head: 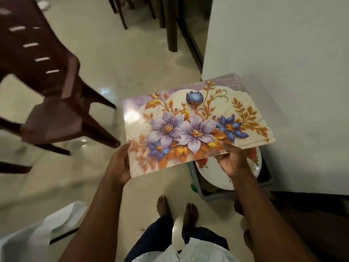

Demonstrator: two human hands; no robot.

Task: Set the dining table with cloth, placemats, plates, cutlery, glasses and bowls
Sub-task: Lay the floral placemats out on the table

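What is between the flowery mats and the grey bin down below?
In the head view, a round white plate with red flowers sits on the grey plastic bin, under the stack of rectangular floral placemats.

- Stack of placemats (pixel 196 125): glossy rectangular mats printed with purple and blue flowers and orange-gold leaves on a cream ground. Offset edges show at the right end, so there are several. The stack lies nearly flat in the air, its far right end over the corner of the white tablecloth (pixel 283 44).
- Plate (pixel 243 167): white, round, with a red floral print near its rim. It sits below the mats in a grey crate (pixel 209 195) on the floor, partly hidden.
- Tablecloth: plain white, spread smooth over the table at right.
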